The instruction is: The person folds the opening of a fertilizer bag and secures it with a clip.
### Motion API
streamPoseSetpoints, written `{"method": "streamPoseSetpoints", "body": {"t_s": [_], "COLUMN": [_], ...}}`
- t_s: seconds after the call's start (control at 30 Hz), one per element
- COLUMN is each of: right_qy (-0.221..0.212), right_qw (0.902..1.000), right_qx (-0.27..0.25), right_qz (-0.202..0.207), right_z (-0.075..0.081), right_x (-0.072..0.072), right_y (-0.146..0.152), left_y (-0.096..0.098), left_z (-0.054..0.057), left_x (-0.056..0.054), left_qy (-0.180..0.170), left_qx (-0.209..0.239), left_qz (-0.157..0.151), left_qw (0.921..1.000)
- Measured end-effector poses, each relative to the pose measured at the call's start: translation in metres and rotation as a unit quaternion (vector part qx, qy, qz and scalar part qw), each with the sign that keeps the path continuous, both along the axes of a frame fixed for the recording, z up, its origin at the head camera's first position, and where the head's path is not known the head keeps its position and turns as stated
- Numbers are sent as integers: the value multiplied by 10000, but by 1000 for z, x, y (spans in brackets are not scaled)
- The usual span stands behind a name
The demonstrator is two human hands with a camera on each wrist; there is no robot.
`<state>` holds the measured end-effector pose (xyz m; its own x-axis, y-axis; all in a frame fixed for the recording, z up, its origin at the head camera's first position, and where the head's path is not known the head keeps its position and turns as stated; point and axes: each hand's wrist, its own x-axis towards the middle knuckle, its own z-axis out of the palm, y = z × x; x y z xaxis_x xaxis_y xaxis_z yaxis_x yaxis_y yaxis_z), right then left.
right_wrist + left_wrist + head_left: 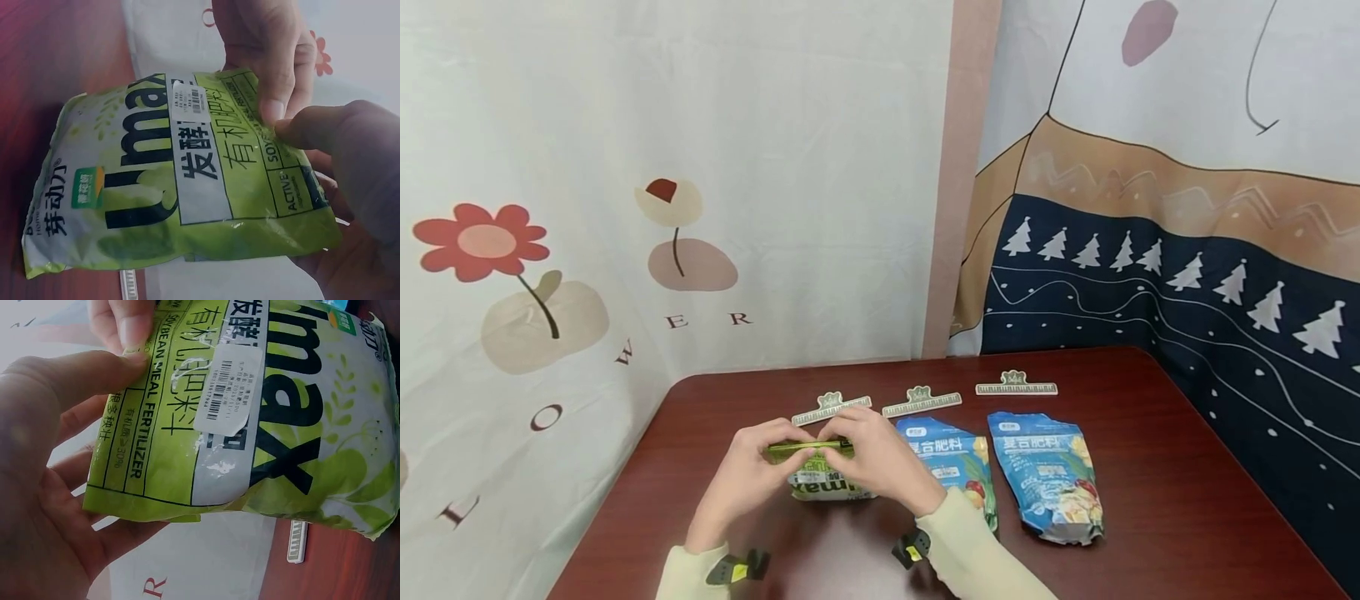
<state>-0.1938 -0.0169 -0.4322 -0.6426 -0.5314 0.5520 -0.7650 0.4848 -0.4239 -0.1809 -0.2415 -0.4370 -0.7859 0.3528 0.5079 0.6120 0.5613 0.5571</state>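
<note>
A green and white bag of soybean meal fertilizer (823,486) stands near the middle of the table, its printed front toward me. My left hand (752,467) pinches the left part of its top edge between thumb and fingers. On the right part of that edge, my right hand (871,450) pinches too, and the two thumb tips meet near the middle. The left wrist view shows the bag (300,406) with a barcode sticker (228,390) on its front. In the right wrist view the right thumb (344,134) presses the top strip, with fingers behind it.
Two blue fertilizer bags lie to the right, the nearer one (951,454) partly behind my right forearm, the other (1048,479) farther right. Along the back are three ruler-marked clips: a left one (820,411), a middle one (922,405) and a right one (1016,387). Printed curtains hang behind the table (1150,433).
</note>
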Motion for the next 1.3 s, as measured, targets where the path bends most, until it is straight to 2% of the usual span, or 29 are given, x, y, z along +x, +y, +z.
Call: {"method": "streamPoseSetpoints", "body": {"t_s": [0.17,0.4,0.53,0.63,0.77,1.03,1.17,1.3], "right_qy": [147,319,570,677,521,102,-45,-28], "right_qw": [9999,9992,9975,9963,9972,9993,9991,9991], "right_qx": [-68,-236,-410,-531,-530,-289,-351,-314], "right_qz": [27,-29,-48,-9,52,192,213,296], "right_z": [-1,-8,-13,-16,-17,-12,-9,-6], "right_x": [-1,-1,-1,-3,-4,-8,-10,-10], "right_y": [-3,-4,-4,-3,1,13,17,17], "left_y": [3,7,8,7,7,0,-6,-9], "left_z": [1,2,-1,-3,-5,-1,1,2], "left_x": [2,3,2,1,0,2,2,0], "left_qy": [270,655,733,658,426,-508,-649,-589], "left_qx": [-56,162,256,216,93,493,456,431], "left_qz": [80,-74,-125,-64,22,-120,-25,27], "left_qw": [9996,9977,9969,9976,9990,9974,9968,9973]}}
